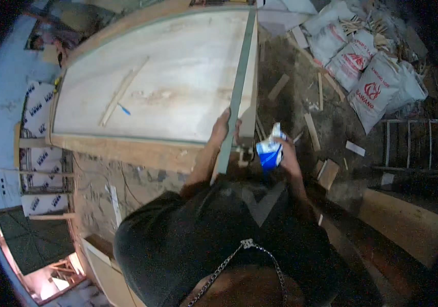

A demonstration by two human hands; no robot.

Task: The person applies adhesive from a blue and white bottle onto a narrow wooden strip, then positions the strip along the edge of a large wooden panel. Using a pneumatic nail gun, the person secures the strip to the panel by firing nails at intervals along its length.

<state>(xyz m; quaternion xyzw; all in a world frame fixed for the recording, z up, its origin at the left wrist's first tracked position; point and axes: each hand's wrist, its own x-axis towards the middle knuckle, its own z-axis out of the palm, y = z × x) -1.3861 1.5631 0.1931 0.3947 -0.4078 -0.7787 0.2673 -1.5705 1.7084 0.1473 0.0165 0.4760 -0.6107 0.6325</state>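
A long grey-green strip (239, 84) runs along the right edge of a large white panel (188, 61), and its near end reaches past the panel toward my body. My left hand (221, 128) is closed around this strip near the panel's near right corner. Off to the right of it, my right hand (290, 159) grips a blue-and-white packet (269, 153), its white top standing up crumpled. A thin pale stick (297, 137) shows beside the right fingers; I cannot tell what it is. On the panel lie a narrow wooden strip (121, 94) and a small blue object (125, 110).
White sacks with red print (377, 89), some with wood scraps, stand at the far right. Wood offcuts (312, 131) litter the floor. A metal ladder-like frame (408, 145) and a brown board (405, 217) lie at right. Wrapped panels (43, 159) stand at left.
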